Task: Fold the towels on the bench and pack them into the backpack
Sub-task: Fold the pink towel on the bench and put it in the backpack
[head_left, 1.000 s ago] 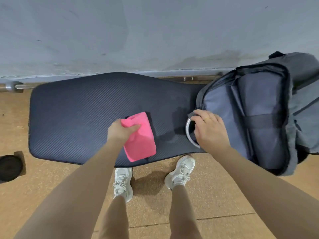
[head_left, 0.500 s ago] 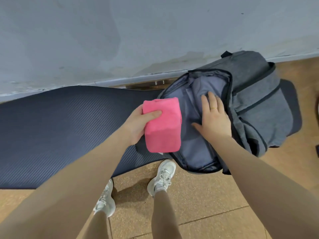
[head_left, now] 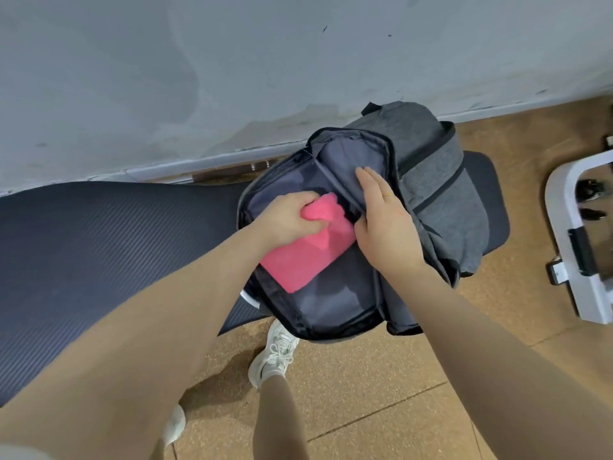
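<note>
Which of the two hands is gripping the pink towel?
The left hand: its fingers curl round the pink towel inside the open backpack. The right hand lies flat, fingers straight, on the backpack's inner divider.

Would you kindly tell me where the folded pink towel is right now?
In the head view, the folded pink towel lies centre-frame inside the open grey fabric backpack, gripped by the left hand, beside the flat right hand.

Single head-worn wide-angle view, looking steeply down and forward from close above the open backpack [head_left: 431,180] on the padded bench [head_left: 99,247]; wall [head_left: 232,78] at top, floor [head_left: 381,393] below.
</note>
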Action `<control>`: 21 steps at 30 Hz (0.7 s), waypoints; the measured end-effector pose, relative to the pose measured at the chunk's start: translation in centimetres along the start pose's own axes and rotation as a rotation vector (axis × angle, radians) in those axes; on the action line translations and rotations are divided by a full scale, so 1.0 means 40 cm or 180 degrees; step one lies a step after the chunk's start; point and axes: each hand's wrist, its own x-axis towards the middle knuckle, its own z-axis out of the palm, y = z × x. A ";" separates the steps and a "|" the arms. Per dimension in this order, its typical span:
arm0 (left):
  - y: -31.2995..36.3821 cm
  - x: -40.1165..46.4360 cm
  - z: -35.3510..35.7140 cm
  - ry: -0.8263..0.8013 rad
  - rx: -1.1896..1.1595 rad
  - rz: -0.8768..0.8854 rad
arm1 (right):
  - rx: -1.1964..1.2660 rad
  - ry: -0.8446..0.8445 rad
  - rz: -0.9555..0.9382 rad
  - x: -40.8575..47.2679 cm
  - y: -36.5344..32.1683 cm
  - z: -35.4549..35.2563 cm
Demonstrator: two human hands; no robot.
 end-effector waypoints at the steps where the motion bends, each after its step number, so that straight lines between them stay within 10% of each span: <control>1: 0.010 0.020 0.016 0.0190 0.0358 0.0043 | 0.0038 0.0035 -0.0015 0.002 0.003 -0.006; 6: -0.036 -0.076 0.099 0.1835 0.1757 0.1164 | 0.0037 0.0001 -0.0074 -0.010 0.007 0.013; 11: -0.154 -0.107 0.182 0.0926 0.3200 0.1587 | 0.0044 0.0026 -0.0065 -0.006 0.005 0.026; 21: -0.101 0.028 0.127 0.1315 0.2546 0.1739 | 0.0068 0.0227 0.0036 0.020 0.005 -0.006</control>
